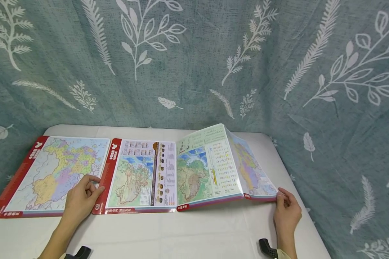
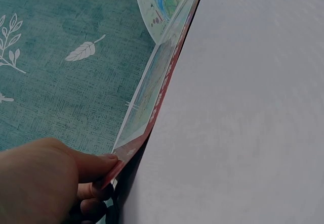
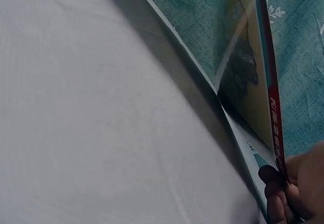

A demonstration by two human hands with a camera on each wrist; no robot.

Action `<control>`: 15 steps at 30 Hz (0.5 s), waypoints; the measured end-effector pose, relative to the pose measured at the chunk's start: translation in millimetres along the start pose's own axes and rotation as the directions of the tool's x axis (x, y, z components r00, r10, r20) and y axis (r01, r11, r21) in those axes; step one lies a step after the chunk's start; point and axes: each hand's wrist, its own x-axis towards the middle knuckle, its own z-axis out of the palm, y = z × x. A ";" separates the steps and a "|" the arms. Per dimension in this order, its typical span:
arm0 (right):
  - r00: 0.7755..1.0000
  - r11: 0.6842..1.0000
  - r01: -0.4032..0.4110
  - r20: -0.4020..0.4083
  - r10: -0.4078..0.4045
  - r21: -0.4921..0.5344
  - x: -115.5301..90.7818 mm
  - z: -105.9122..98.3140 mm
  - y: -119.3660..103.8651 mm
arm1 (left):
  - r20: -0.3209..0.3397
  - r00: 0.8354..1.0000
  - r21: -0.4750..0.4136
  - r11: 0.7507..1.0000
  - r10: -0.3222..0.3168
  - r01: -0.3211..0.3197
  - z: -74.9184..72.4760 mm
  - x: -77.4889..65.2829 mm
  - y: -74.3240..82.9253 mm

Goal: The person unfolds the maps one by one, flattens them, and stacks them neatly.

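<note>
A fold-out map (image 1: 165,172) stretches across the white table, its panels joined by creases. The left panels lie low, while the right ones rise to a peaked fold. My left hand (image 1: 79,199) pinches its red left edge; in the left wrist view the thumb rests on top of the red corner and fingers curl beneath. At the far right corner, my right hand (image 1: 288,212) pinches the map's edge between thumb and fingers, also seen in the right wrist view beside a raised panel (image 3: 248,67). The underside of the raised panels is hidden in the head view.
Left of the fold-out lies another map (image 1: 61,172) with a red border, flat on the white table (image 1: 194,237). A green curtain (image 1: 194,90) with white leaf prints hangs behind the table and along its right side.
</note>
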 end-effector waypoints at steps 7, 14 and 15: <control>0.998 0.998 -0.062 -0.023 0.063 0.019 0.5 -1.9 2.0 | 0.008 1.000 0.003 1.000 -0.008 0.008 -0.3 0.2 -0.5; 0.992 0.993 -0.116 -0.042 0.117 0.023 0.1 -5.2 -0.8 | 0.008 1.000 0.002 1.000 0.000 0.000 0.0 0.4 -1.1; 0.992 0.993 -0.119 -0.045 0.120 0.023 0.2 -5.8 -0.7 | 0.008 1.000 0.002 1.000 -0.002 0.001 0.0 0.5 -1.2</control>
